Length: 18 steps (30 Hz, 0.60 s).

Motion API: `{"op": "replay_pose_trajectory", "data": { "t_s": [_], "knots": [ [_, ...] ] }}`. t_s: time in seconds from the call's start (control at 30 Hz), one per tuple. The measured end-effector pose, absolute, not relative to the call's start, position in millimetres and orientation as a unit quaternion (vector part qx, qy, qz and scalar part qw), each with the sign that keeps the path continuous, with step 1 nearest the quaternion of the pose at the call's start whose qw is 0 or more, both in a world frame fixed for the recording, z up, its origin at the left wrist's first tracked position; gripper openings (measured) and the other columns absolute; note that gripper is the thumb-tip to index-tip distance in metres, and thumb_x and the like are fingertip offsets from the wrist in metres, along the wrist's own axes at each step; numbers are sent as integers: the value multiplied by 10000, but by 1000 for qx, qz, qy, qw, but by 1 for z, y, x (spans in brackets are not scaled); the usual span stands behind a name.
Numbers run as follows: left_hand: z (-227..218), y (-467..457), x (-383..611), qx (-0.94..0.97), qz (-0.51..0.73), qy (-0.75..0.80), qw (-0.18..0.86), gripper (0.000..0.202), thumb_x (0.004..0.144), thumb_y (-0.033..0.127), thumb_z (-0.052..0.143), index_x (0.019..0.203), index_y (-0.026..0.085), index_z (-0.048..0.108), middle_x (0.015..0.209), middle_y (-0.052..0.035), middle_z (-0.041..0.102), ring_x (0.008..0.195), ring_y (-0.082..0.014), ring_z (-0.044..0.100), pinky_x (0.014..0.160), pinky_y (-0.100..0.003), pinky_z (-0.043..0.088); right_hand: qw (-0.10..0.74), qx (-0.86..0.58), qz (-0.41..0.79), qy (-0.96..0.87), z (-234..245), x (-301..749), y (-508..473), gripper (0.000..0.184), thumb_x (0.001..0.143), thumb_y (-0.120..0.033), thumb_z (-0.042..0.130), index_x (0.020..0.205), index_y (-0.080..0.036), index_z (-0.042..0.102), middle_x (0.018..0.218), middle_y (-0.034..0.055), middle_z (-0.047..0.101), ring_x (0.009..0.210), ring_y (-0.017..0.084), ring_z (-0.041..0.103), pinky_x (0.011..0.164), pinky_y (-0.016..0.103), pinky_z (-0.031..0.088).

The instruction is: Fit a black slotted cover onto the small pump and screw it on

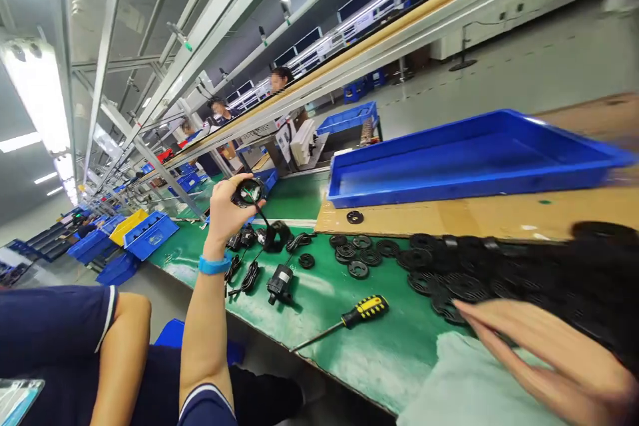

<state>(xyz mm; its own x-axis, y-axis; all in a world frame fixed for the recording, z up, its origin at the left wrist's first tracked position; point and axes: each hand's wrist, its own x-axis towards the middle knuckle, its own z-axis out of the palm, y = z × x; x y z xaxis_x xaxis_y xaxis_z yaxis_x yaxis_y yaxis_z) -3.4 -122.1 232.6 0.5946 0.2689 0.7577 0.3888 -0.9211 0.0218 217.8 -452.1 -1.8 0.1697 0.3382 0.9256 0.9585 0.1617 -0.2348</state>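
Green bench [394, 349], screwdriver handle [370, 309] black with yellow patches; from handle, blue tray [449, 166] at 1 o'clock, black disc heap [469, 285] at 3

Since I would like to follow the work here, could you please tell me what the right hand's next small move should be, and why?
Probably have the right hand pinch one black disc by its edge: its fingertips are at the pile of discs, while the left hand holds a round black part. Blur hides whether a disc is gripped.

On our bench [389, 361]: screwdriver [367, 311] btwn motor unit [281, 281] (L) & discs [466, 285] (R); behind discs, tray [469, 163] on board [399, 221].
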Motion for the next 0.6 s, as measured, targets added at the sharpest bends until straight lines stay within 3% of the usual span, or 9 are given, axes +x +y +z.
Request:
{"op": "replay_pose_trajectory", "data": {
  "t_s": [0.1,0.3,0.37,0.47,0.53,0.6],
  "knots": [
    [219,-196,14,-909,-411,-69,16,484,748,409,901,1169,253,719,1179,-27,787,1093,-258,678,979,-388,517,535,-562,-278,-567,24,211,-460,477,917,-33,721,1325,-274,665,1072,90,773,935,231,761,832,353,637],
    [115,-317,61,-930,-347,12,-123,505,719,466,923,1107,221,711,973,-48,792,916,-249,679,840,-384,555,631,-598,-94,-485,32,179,-493,360,1042,-293,607,1400,-288,640,1315,82,720,1236,233,682,1076,408,579],
    [81,-343,73,-929,-327,-1,-175,490,706,421,934,1094,224,709,963,-44,789,922,-254,665,840,-390,554,676,-617,-5,-402,18,172,-517,311,1086,-390,517,1314,-286,701,1257,77,748,1189,231,706,1046,403,593],
    [48,-366,87,-931,-292,-23,-218,469,697,362,936,1087,229,713,943,-35,783,901,-254,633,812,-390,536,699,-626,140,-314,-3,164,-555,450,1079,-562,454,1225,-249,743,1181,109,768,1038,253,751,911,405,640],
    [38,-374,94,-935,-270,-26,-228,449,709,347,925,1088,229,715,947,-33,785,880,-249,617,812,-394,519,669,-640,207,-317,-11,159,-572,477,999,-603,594,1277,-235,715,1113,105,775,990,264,751,894,414,637],
    [33,-377,100,-936,-250,-26,-244,450,704,347,929,1082,232,715,974,-31,790,888,-247,609,829,-397,508,622,-682,220,-315,-17,153,-578,524,906,-547,733,1322,-231,687,972,61,770,931,259,744,907,419,623]
  ]
}}
